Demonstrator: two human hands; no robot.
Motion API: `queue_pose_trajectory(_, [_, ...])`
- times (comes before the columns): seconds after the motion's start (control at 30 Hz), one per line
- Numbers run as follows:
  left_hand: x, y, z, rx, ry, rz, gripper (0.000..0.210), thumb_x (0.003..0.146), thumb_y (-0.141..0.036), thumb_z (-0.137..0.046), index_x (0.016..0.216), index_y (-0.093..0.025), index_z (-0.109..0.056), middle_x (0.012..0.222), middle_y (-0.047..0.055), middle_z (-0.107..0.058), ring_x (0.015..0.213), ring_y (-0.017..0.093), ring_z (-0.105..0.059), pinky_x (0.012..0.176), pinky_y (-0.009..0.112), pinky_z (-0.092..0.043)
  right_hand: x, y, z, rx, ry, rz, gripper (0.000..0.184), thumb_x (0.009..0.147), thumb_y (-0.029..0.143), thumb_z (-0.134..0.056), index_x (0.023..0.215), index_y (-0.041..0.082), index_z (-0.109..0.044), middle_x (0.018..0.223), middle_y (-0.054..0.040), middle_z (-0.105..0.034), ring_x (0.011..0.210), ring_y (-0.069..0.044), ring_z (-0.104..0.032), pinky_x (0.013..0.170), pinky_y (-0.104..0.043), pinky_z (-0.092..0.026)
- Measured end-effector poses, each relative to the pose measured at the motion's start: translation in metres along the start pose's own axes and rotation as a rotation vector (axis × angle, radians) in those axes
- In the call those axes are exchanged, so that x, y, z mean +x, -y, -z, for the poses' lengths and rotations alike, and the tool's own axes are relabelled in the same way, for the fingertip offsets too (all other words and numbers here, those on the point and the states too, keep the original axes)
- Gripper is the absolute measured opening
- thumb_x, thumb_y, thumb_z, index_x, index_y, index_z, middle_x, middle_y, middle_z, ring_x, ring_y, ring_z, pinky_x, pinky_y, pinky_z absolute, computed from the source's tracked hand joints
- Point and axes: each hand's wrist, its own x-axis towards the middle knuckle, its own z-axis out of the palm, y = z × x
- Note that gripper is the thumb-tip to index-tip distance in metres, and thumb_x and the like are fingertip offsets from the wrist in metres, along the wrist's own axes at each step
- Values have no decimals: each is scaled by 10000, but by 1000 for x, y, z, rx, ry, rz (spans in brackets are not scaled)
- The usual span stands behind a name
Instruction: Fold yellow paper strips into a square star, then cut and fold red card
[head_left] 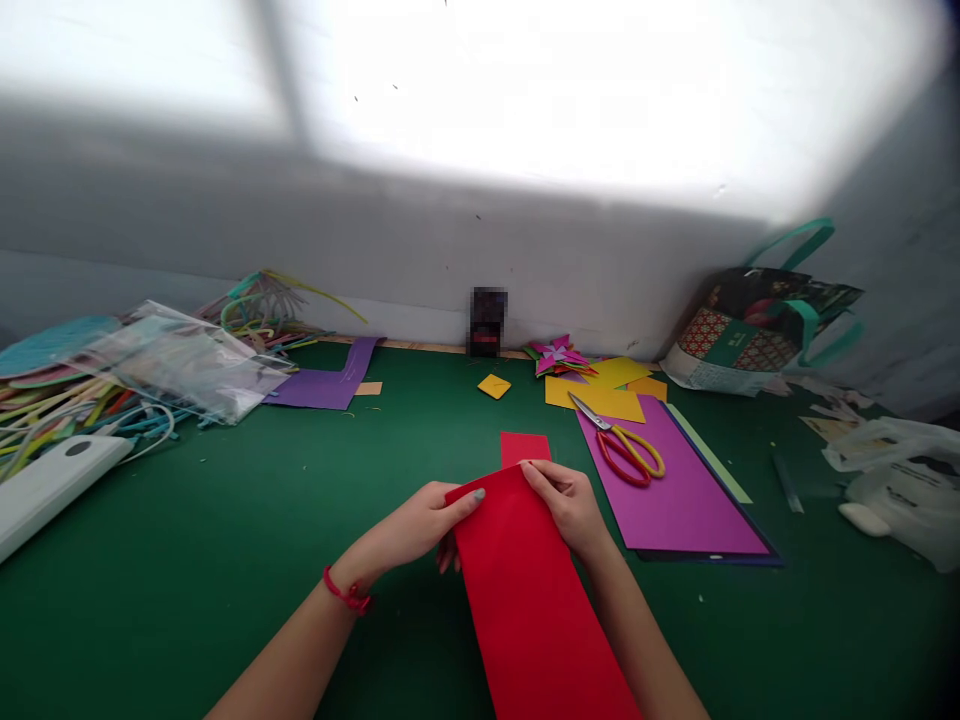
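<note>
A long sheet of red paper [532, 590] slants from the middle of the green table down past the bottom edge of the view. At its far left corner my left hand [431, 515] pinches it, thumb on top and fingers underneath. My right hand [566, 500] grips the far right corner, with the thumb along the top edge. Just beyond lies a smaller piece of red paper [525, 448], partly hidden by the sheet. Right of my hands, scissors [626, 450] with red and yellow handles rest on purple paper [667, 490] and yellow paper.
Yellow paper pieces [600, 395] and a pink paper star [559, 355] lie at the back. A dark upright object [487, 325] stands by the wall. Left are purple paper [322, 385], plastic sleeves [195, 360] and a white device [60, 485]. Right are a patterned bag [750, 335] and a plastic bag [911, 500].
</note>
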Motion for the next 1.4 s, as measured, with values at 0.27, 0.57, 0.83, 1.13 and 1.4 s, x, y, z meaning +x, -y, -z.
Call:
queue_pose_trajectory(0.27, [-1,3,6,90,-189,-37,390,819,-505,-410,692,-156,-527,483,-57,-426,333,58,-346,339,187,-251,0,-1,-5,13,30,-42,299,803,418,-528,946,191,-660,838,-49,-646,751,-176,-578,607,-247,-460])
queue_pose_trajectory(0.57, [9,-16,23,105,-792,-286,327,845,-453,-397,796,-185,-579,603,2,-535,553,142,-508,470,209,-369,15,47,40,-395,-233,31,381,789,481,-498,1051,236,-625,1074,-86,-619,714,-188,-590,490,-255,-472])
queue_pose_trajectory(0.83, [31,-69,3,208,-672,-436,338,868,-421,-385,1019,-210,-601,582,-11,-544,437,95,-419,420,199,-311,36,98,-11,-289,-304,160,544,778,495,-509,1262,254,-444,893,-81,-668,463,-145,-584,380,-260,-476])
queue_pose_trajectory(1.13, [19,-82,16,518,-505,-338,297,835,-429,-451,975,-271,-659,945,22,-651,855,199,-555,666,246,-427,43,89,-5,-89,-161,274,208,773,367,-579,743,172,-646,1177,-82,-558,549,-110,-601,420,-227,-492])
queue_pose_trajectory(1.4, [12,-86,11,175,-616,-387,224,832,-349,-490,907,-222,-658,812,16,-661,733,162,-594,615,220,-463,36,92,-20,-167,3,154,260,785,397,-560,898,190,-671,859,-70,-659,535,-159,-636,350,-213,-473])
